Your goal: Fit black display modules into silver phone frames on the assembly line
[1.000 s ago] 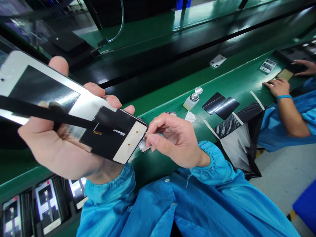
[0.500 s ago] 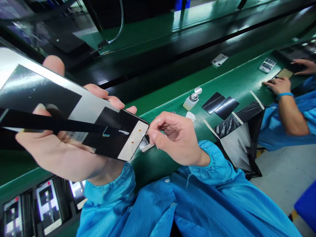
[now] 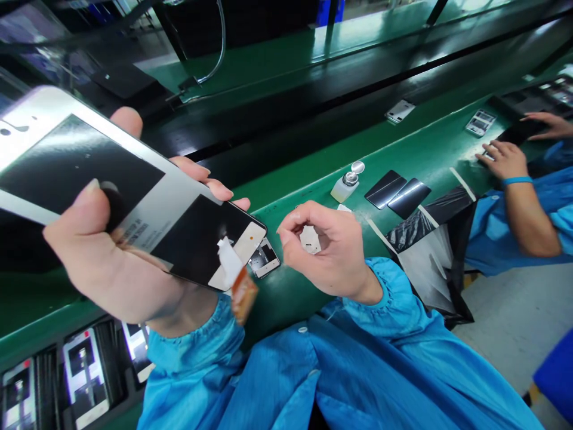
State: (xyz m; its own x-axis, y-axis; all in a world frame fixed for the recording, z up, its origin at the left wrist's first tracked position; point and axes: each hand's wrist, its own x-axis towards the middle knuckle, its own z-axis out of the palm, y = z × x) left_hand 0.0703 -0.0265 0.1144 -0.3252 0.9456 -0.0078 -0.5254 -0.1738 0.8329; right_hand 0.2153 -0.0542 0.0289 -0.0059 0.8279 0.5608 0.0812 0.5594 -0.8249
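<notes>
Long green workbench (image 3: 394, 154) runs slantwise across this shop floor, with a curved silver metal tube (image 3: 222, 51) standing over on the far side. My left hand (image 3: 120, 269) has a firm grip on a flat white-and-black rectangular phone panel (image 3: 192, 236), up in the air in front of the bench, thumb lying across its back and covering part of it. A white tab with an orange-brown flex strip (image 3: 244, 295) hangs off the panel's lower end, kinda blurry, over by the left cuff. My right hand (image 3: 322, 248) is just beside that end, thumb and index curled into a ring; can't tell if anything's pinched in there. It's also blocking a whitish piece (image 3: 310, 239) behind it, and the held panel cuts off part of a smaller black-and-white panel (image 3: 265, 259) on the bench. Past that there's a translucent white plastic bottle (image 3: 344, 190) with its silver lid flipped up, then two glossy dark rectangular plates (image 3: 385, 189) side by side, and a black plastic bag (image 3: 441, 212) at the bench edge. Far right, a co-worker's hand (image 3: 505, 160) wears a blue wristband. Lower left, a black slotted rack (image 3: 115, 364) holds more panels.
</notes>
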